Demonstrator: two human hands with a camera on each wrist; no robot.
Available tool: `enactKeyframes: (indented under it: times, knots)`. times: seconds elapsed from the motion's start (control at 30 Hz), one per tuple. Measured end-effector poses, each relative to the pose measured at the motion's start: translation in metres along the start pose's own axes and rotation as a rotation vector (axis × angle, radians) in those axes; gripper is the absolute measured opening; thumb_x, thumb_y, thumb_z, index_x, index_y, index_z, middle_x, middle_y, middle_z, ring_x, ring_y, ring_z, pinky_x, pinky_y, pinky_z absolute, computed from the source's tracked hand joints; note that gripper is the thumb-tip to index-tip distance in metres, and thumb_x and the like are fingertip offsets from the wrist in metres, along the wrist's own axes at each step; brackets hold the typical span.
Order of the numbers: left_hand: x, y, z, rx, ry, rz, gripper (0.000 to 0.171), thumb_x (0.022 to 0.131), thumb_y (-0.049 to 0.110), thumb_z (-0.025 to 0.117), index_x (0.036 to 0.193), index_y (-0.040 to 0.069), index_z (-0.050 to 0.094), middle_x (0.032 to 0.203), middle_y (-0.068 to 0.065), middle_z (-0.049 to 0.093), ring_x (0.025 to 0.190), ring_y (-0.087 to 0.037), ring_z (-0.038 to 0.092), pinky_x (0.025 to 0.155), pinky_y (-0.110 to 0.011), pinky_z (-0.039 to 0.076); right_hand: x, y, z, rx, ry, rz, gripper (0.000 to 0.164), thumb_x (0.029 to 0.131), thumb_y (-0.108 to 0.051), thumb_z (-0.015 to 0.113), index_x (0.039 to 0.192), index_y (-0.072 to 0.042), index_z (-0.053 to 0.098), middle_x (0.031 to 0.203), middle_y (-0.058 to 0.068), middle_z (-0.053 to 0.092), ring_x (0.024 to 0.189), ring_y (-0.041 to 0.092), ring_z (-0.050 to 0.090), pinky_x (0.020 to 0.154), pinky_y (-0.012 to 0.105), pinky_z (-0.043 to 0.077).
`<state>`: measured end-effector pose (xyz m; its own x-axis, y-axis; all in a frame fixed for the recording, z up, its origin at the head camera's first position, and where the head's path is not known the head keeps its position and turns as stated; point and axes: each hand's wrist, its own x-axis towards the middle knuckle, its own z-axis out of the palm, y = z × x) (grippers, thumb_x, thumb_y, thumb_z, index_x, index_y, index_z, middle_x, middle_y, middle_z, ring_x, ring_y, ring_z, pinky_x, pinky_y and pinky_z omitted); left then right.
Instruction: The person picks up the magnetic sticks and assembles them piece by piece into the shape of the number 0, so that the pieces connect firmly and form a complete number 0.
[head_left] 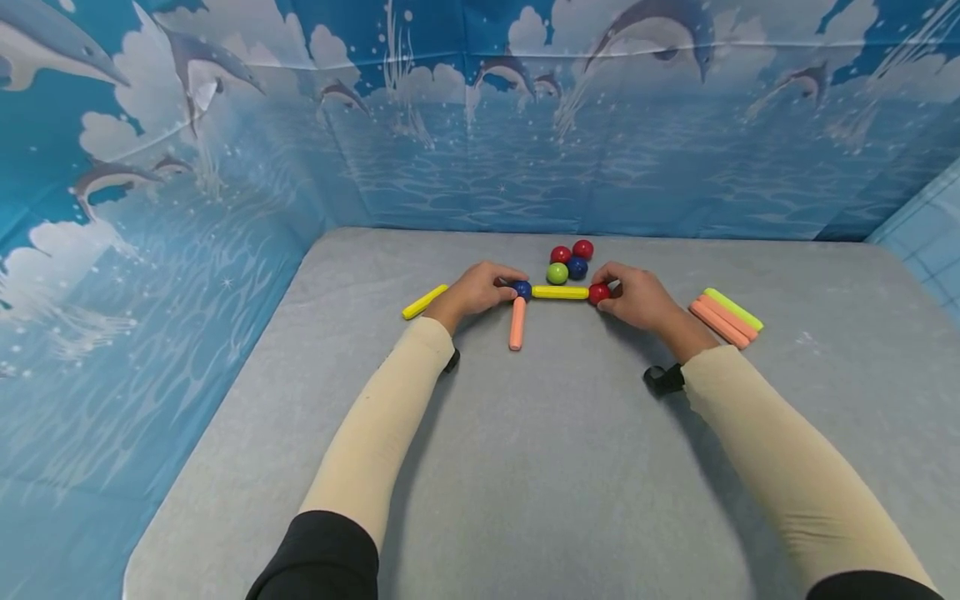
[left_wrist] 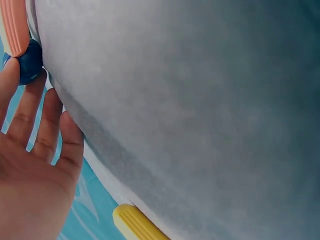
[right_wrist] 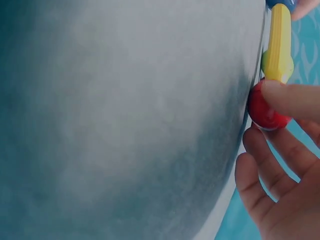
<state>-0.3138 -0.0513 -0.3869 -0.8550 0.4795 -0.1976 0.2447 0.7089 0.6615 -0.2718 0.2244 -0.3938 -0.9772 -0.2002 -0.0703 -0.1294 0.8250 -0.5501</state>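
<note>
Between both hands a yellow rod (head_left: 560,292) spans from a blue ball (head_left: 522,289) to a red ball (head_left: 598,293). My left hand (head_left: 480,287) pinches the blue ball between thumb and fingertips. From that ball an orange rod (head_left: 517,323) extends toward me along the table. My right hand (head_left: 636,297) pinches the red ball, thumb on its near side. In the right wrist view the thumb overlaps part of the red ball (right_wrist: 265,111), where the yellow rod (right_wrist: 278,45) meets it.
Just behind the yellow rod sit two red balls (head_left: 582,249), a green ball (head_left: 557,273) and another blue ball (head_left: 577,267). A loose yellow rod (head_left: 425,302) lies beside my left hand. Two orange rods (head_left: 723,322) and a yellow-green rod (head_left: 733,309) lie right on the grey table (head_left: 555,467).
</note>
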Motion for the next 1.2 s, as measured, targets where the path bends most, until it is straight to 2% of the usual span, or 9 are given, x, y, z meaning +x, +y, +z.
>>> enactKeyframes:
  times: [0.17, 0.23, 0.47, 0.67, 0.93, 1.2]
  knots:
    - [0.002, 0.000, 0.000, 0.003, 0.000, -0.005, 0.038, 0.102, 0.020, 0.056, 0.139, 0.025, 0.059, 0.147, 0.000, 0.055, 0.129, -0.023, 0.052, 0.106, -0.039, 0.047, 0.001, 0.001, -0.002, 0.035, -0.005, 0.004, 0.028, 0.096, -0.019, 0.063, 0.121, -0.008, 0.058, 0.130, 0.020, 0.058, 0.108, 0.035, 0.059, 0.081, 0.043, 0.055]
    - [0.002, 0.001, 0.000, 0.000, -0.004, -0.010, 0.038, 0.102, 0.021, 0.056, 0.139, 0.026, 0.059, 0.147, 0.000, 0.055, 0.130, -0.023, 0.052, 0.106, -0.039, 0.047, 0.002, 0.000, -0.004, 0.046, 0.018, -0.004, 0.029, 0.098, -0.021, 0.060, 0.122, -0.006, 0.058, 0.130, 0.020, 0.059, 0.110, 0.036, 0.059, 0.081, 0.044, 0.056]
    - [0.005, 0.000, 0.000, -0.002, -0.022, -0.016, 0.038, 0.102, 0.022, 0.055, 0.140, 0.029, 0.058, 0.148, 0.001, 0.054, 0.130, -0.022, 0.051, 0.107, -0.038, 0.047, 0.016, -0.005, -0.005, 0.007, 0.123, -0.023, 0.035, 0.099, -0.012, 0.056, 0.132, -0.004, 0.057, 0.133, 0.022, 0.058, 0.116, 0.039, 0.057, 0.091, 0.053, 0.053]
    - [0.004, -0.002, -0.001, 0.000, -0.018, -0.005, 0.039, 0.102, 0.021, 0.056, 0.140, 0.027, 0.058, 0.149, 0.001, 0.053, 0.129, -0.022, 0.052, 0.106, -0.038, 0.048, 0.032, -0.011, 0.000, -0.056, 0.090, 0.019, 0.046, 0.097, -0.012, 0.055, 0.143, -0.007, 0.051, 0.133, 0.025, 0.053, 0.117, 0.042, 0.052, 0.096, 0.054, 0.051]
    - [0.003, -0.002, -0.002, -0.015, -0.016, 0.004, 0.039, 0.101, 0.019, 0.057, 0.140, 0.026, 0.059, 0.148, 0.000, 0.054, 0.128, -0.022, 0.053, 0.104, -0.037, 0.049, 0.042, -0.022, 0.006, 0.012, 0.061, 0.071, 0.041, 0.097, -0.013, 0.060, 0.136, -0.003, 0.053, 0.142, 0.024, 0.051, 0.127, 0.042, 0.047, 0.109, 0.057, 0.041]
    - [0.004, -0.003, -0.002, -0.020, -0.012, 0.014, 0.039, 0.102, 0.018, 0.057, 0.140, 0.025, 0.059, 0.147, 0.000, 0.055, 0.128, -0.022, 0.054, 0.104, -0.037, 0.049, 0.048, -0.025, 0.012, 0.049, 0.074, 0.109, 0.034, 0.097, -0.011, 0.060, 0.130, -0.005, 0.053, 0.142, 0.023, 0.051, 0.126, 0.041, 0.047, 0.109, 0.056, 0.042]
